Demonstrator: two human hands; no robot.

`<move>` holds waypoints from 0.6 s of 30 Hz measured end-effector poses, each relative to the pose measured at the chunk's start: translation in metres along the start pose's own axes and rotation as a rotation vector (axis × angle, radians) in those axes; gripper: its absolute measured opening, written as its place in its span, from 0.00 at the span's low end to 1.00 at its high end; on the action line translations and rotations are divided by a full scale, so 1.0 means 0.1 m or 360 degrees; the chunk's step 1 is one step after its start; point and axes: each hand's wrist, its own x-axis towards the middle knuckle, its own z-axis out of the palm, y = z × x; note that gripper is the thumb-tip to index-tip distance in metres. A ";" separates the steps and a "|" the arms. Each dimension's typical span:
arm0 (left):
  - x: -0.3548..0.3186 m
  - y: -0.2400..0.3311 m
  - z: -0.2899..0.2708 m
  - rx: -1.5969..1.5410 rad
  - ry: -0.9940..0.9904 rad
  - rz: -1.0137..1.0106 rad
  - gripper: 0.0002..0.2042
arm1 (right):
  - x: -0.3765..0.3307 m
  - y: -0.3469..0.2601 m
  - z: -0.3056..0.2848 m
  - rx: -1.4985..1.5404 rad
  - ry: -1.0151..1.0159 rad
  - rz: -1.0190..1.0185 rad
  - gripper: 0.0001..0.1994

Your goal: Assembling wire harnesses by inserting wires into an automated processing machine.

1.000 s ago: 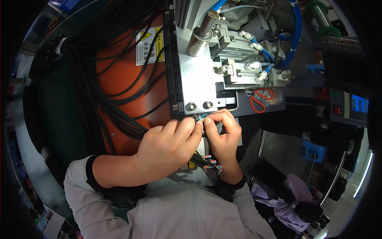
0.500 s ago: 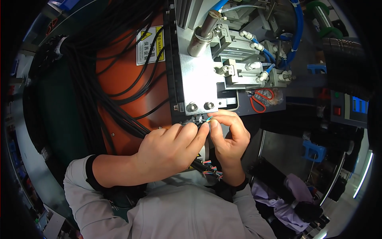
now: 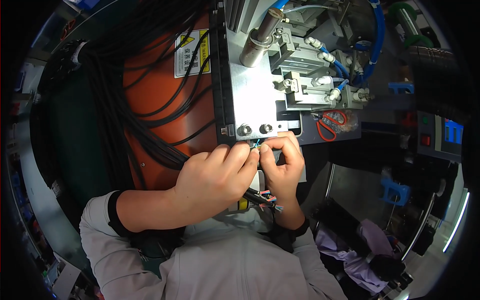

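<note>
My left hand is closed in a pinch just below the front edge of the machine's metal plate. Against its fingertips, my right hand pinches too, thumb and forefinger together. Thin coloured wires, bluish and yellowish, stick out between the two sets of fingertips. What lies behind the fingers and under the plate is hidden. Below my hands, in front of my right wrist, a black cable bundle ends in several short red, blue and white wire ends.
Many black cables drape over the orange machine surface at left. Pneumatic cylinders with blue hoses stand at the upper right. Red-handled scissors lie beside a clear plastic bag. Blue stools stand farther right.
Both hands have shifted slightly up toward the plate edge, and the right has also moved left. The wires are now closer under the plate. The cable bundle's coloured ends have moved up a little.
</note>
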 end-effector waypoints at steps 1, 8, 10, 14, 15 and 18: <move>0.00 -0.01 0.00 0.0001 -0.0002 0.0003 0.12 | -0.01 0.01 0.00 0.0097 -0.0002 0.0121 0.02; 0.02 -0.05 -0.01 -0.0105 0.0014 0.0046 0.13 | 0.04 -0.02 -0.09 0.0214 -0.0187 0.0361 0.02; 0.00 -0.05 -0.01 -0.0098 0.0024 0.0044 0.13 | 0.07 -0.10 -0.09 0.0106 -0.0208 0.0286 0.01; 0.00 -0.05 0.00 -0.0069 0.0039 0.0053 0.11 | 0.10 -0.11 -0.14 0.0074 -0.0257 0.0240 0.02; 0.00 -0.06 -0.01 -0.0050 0.0031 0.0064 0.09 | 0.11 -0.11 -0.14 0.0070 -0.0260 0.0239 0.02; 0.00 -0.06 0.01 -0.0037 0.0023 0.0061 0.08 | 0.12 -0.09 -0.10 -0.0155 -0.0159 -0.0193 0.03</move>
